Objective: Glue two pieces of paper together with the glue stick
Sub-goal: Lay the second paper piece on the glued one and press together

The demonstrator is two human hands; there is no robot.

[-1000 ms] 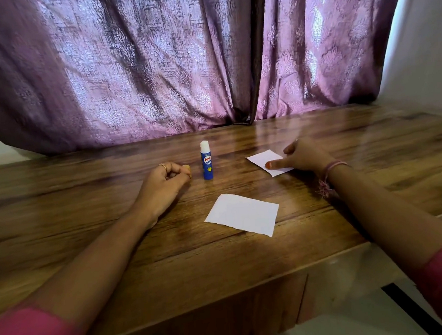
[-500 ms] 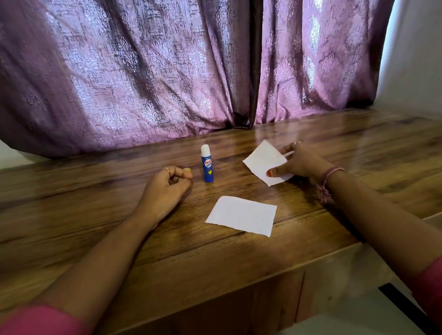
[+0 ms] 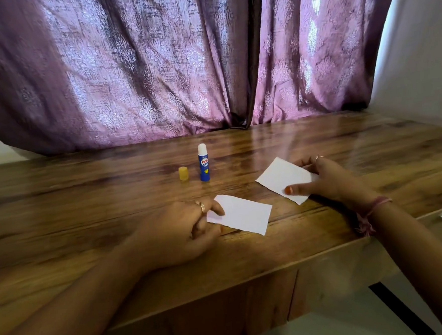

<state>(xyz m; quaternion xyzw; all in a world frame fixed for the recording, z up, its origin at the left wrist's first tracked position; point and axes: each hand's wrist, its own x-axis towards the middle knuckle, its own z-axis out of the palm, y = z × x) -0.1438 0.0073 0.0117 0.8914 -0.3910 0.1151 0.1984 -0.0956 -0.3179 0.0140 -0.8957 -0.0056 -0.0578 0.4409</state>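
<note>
Since a moment ago, your left hand (image 3: 182, 230) has left the glue stick (image 3: 203, 163), its fingers now pinching the near paper (image 3: 244, 214). The yellow cap (image 3: 183, 173) is standing beside the stick. Your right hand (image 3: 330, 180) is lifting the far paper (image 3: 280, 177), fingers clamped; gluing is seemingly done, joining pending.

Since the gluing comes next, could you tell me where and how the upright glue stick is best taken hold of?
Grip the blue barrel of the glue stick around its middle, coming from the side. It stands upright with the white glue end exposed on top, its yellow cap off beside it, so a grasp from above would probably smear the fingers. The near side is unobstructed.
</note>
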